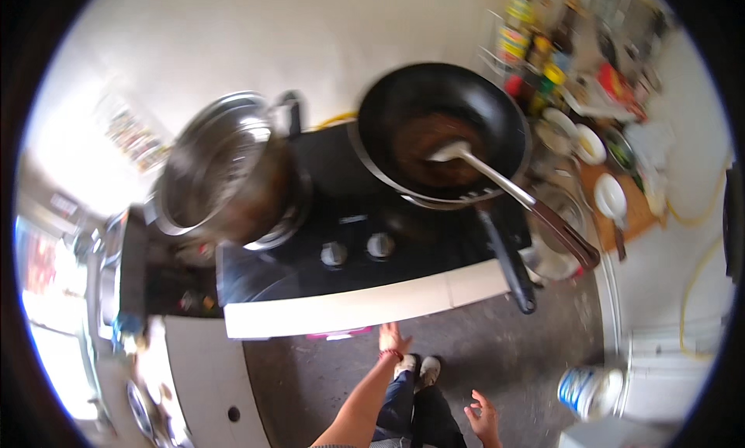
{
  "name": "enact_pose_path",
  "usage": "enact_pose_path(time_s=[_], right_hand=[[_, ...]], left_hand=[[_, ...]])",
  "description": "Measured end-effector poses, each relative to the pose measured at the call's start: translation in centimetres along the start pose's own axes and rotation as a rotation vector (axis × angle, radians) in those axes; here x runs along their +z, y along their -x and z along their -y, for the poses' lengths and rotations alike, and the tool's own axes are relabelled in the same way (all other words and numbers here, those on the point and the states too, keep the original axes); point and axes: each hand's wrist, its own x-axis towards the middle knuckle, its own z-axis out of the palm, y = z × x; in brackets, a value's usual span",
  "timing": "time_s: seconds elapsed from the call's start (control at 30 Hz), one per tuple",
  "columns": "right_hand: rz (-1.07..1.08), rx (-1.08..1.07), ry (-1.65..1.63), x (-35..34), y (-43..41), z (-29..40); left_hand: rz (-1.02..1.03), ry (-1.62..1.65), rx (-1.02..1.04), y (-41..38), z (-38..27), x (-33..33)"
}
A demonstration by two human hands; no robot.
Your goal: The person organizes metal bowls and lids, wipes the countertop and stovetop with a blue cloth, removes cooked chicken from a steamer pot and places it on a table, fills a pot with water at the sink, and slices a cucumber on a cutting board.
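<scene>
My left hand [393, 339], a red bracelet at its wrist, reaches to the front edge of the white counter [372, 302]; its fingertips are partly hidden by that edge. Low on the right, my right hand [483, 416] hangs in the air with its fingers apart and nothing in it. Before me a black wok [436, 122] with brown residue or sauce stands on the right of a black two-knob gas stove [349, 215]. A metal spatula [500, 183] with a brown handle leans in the wok. On the stove's left sits a steel pot [233, 168], tilted in view and blurred.
Right of the stove, bottles [515, 34], small white bowls [591, 145] and a wooden cutting board [634, 206] bearing a white ladle [611, 196] crowd the corner. The wok's black handle [509, 267] juts past the counter edge. A white bucket [591, 391] stands on the floor at right.
</scene>
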Motion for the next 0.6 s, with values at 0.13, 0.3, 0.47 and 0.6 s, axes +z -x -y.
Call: enact_pose_path(time_s=[0.13, 0.3, 0.47, 0.6], right_hand=[[0.130, -0.081, 0.121, -0.8, -3.9, 2.4], [0.203, -0.325, 0.256, -1.5, -8.5, 9.7], [0.166, -0.560, 0.084, 0.3, -11.6, 22.8], [0.116, -0.894, 0.113, 2.4, -15.9, 35.2]], left_hand=[[-0.022, 0.240, 0.102, 8.9, 2.1, -3.7], [-0.155, 0.499, -0.101, 15.3, 8.5, -8.8], [-0.398, 0.890, -0.263, 14.8, 12.3, -11.7], [-0.396, 1.047, -0.185, 12.4, 12.4, -17.0]])
